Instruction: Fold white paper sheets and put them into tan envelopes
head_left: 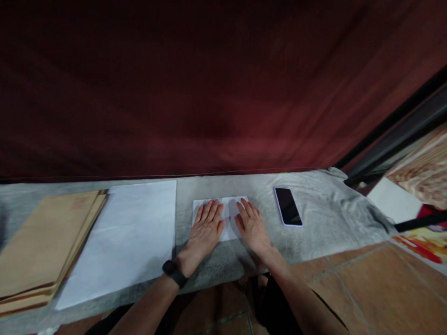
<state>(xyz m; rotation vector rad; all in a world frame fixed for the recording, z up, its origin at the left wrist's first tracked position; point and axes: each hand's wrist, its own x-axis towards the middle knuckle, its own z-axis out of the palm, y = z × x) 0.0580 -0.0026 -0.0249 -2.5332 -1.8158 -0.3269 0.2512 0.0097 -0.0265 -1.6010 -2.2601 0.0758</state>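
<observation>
A small white sheet of paper (229, 218), perhaps folded, lies flat on the grey cloth in front of me. My left hand (207, 223) rests palm down on its left part, fingers stretched out. On its right part lies my right hand (253, 224), also flat with fingers extended and slightly spread. Bare paper shows between the two hands; their palms hide the rest. Left of my left hand sits a larger stack or sheet of white paper (131, 232). Right of my right hand is a phone (289, 206) with a dark screen and a pale purple case.
Brown paper envelopes (46, 243) are stacked at the far left. The grey cloth (325, 216) covers a narrow surface, wrinkled at its right end. Behind it hangs a dark red curtain (212, 88). A dark frame and printed boards (431, 245) stand at the right above a tiled floor (351, 286).
</observation>
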